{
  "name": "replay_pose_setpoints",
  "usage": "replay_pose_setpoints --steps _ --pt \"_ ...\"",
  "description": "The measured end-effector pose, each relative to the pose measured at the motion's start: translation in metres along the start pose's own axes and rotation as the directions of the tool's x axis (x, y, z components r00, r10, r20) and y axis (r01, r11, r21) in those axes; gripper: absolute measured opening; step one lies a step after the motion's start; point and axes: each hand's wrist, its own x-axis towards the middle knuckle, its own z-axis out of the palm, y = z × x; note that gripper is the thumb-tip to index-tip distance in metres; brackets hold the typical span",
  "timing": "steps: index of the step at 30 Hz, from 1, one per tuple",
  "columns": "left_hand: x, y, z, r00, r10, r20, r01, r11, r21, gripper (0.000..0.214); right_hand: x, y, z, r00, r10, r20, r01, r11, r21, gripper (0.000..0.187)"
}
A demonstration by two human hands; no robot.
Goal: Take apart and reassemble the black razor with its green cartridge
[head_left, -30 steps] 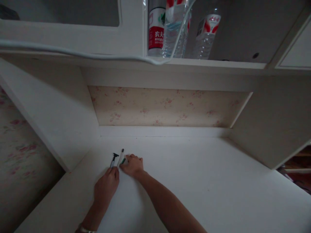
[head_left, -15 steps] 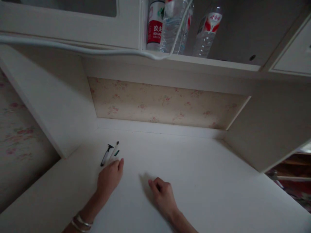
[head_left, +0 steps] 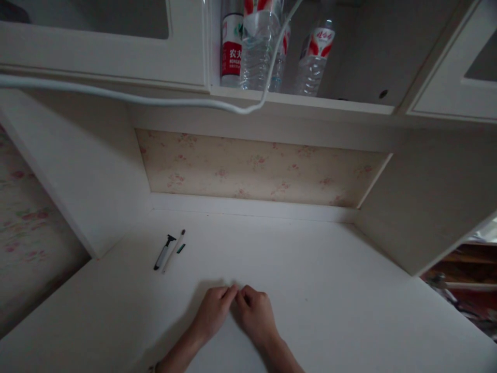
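Observation:
Near the front middle of the white desktop, my left hand (head_left: 213,308) is curled into a fist, with nothing seen sticking out of it. My right hand (head_left: 256,313) is closed likewise beside it, and the thumbs of the two hands meet or nearly meet. Off to the left, apart from both hands, a black and grey razor (head_left: 164,253) lies on the desk. A pale toothbrush (head_left: 174,252) with a dark head lies alongside it. A small dark green strip (head_left: 180,248) rests just right of the toothbrush.
Above the desk (head_left: 330,269) hangs a white cabinet (head_left: 97,57), its open shelf holding several plastic bottles (head_left: 316,54). A white cable (head_left: 174,101) droops in front of it. Side panels (head_left: 438,191) bound the desk left and right.
My left hand has moved away from the razor and toothbrush, rightward and toward me, to beside my right hand. My right hand stays closed, nearly in place. The view has shifted slightly.

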Motion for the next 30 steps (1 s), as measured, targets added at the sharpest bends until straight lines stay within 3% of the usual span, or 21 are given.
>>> replay_pose_setpoints --steps 5,13,30 --pt "-0.0026 -0.0015 -0.0009 1.0 -0.004 0.007 0.004 0.997 -0.075 0.053 -0.0019 -0.0016 -0.0002 0.999 -0.037 0.015 0.038 0.997 -0.062 0.039" --pt "-0.0048 -0.0011 0.0059 0.998 0.046 0.03 -0.046 0.999 0.003 0.05 -0.004 -0.0026 -0.0059 0.996 -0.07 0.055 0.075 0.991 -0.113 0.032" --pt "-0.0015 -0.0049 0.0033 0.999 0.05 0.015 -0.049 0.998 -0.029 0.044 -0.0067 -0.0013 -0.0031 0.991 -0.11 0.078 0.124 0.974 -0.191 0.029"
